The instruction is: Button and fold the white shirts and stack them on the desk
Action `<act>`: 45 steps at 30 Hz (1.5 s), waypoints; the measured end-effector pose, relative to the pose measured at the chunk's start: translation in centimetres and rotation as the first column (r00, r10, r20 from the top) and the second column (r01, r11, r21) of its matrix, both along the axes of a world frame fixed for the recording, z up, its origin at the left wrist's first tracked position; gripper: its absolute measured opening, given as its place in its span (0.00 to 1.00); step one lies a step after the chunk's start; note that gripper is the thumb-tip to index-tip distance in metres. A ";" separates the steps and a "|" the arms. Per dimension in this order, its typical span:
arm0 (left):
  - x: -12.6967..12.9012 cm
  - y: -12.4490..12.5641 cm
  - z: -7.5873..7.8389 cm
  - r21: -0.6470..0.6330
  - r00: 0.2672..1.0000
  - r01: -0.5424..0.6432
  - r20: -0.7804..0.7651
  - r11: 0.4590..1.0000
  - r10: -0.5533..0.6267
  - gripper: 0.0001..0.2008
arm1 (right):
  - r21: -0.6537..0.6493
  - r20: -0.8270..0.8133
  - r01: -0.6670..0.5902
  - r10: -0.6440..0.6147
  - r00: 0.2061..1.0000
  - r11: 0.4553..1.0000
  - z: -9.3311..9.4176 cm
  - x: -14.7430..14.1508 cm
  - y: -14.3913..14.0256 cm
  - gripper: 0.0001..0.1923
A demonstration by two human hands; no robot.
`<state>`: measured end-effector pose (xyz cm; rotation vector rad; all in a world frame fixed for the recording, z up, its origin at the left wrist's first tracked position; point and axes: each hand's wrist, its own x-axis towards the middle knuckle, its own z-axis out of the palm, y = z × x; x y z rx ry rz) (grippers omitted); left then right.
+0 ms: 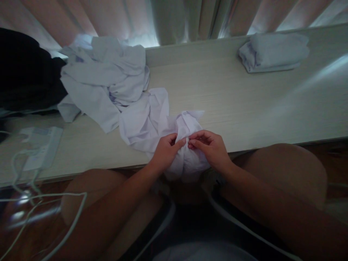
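A thin white garment [187,125] lies bunched over the front edge of the table, part of it hanging down between my knees. It has a pointed, collar-like corner, but its exact kind is hard to make out. My left hand [166,150] is closed on the cloth, thumb on top along a fold. Just to the right, my right hand [210,146] pinches at the same fold with thumb and fingertips. The two hands almost meet there. Any small part between the right fingertips is too small and blurred to tell.
Behind the garment sits a crumpled heap of white cloth [106,72], touching it. A black bag-like thing [27,72] stands far left, with a white power strip [45,145] and cables in front. Folded white cloth [274,52] lies back right on the pale table [272,105], before curtains [179,21].
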<state>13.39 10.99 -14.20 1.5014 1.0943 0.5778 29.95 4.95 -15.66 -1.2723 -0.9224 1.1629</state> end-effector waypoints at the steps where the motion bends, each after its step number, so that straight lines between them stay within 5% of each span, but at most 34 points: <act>1: 0.0 0.0 0.1 -0.013 1.000 0.000 0.010 1.000 0.000 0.14 | 0.002 -0.007 0.015 -0.015 1.000 1.000 -0.1 0.0 0.0 0.08; 10: 0.1 -0.2 0.3 -0.086 0.996 0.009 0.087 0.996 -0.001 0.15 | 0.114 0.334 -0.018 -0.021 0.942 0.993 0.1 0.2 -0.6 0.08; 17: 0.2 -0.2 -0.4 0.015 0.995 0.022 0.095 1.000 -0.023 0.13 | 0.183 0.469 -0.009 -0.080 0.880 0.983 0.2 0.0 -0.7 0.05; 31: -0.3 -0.5 0.4 0.226 0.960 0.064 -0.279 0.972 0.002 0.20 | 0.217 0.663 -0.130 -0.049 0.747 0.968 0.0 0.1 -0.3 0.03; 39: -0.3 -0.7 0.5 0.310 0.945 0.138 -0.324 0.941 -0.032 0.24 | 0.311 0.710 -0.165 -0.114 0.694 0.936 -0.2 -0.2 -0.4 0.03; 45: -0.4 -0.4 0.3 0.313 0.908 0.232 -0.410 0.921 -0.089 0.22 | 0.262 0.716 -0.174 -0.070 0.694 0.949 -0.1 -0.3 -0.4 0.04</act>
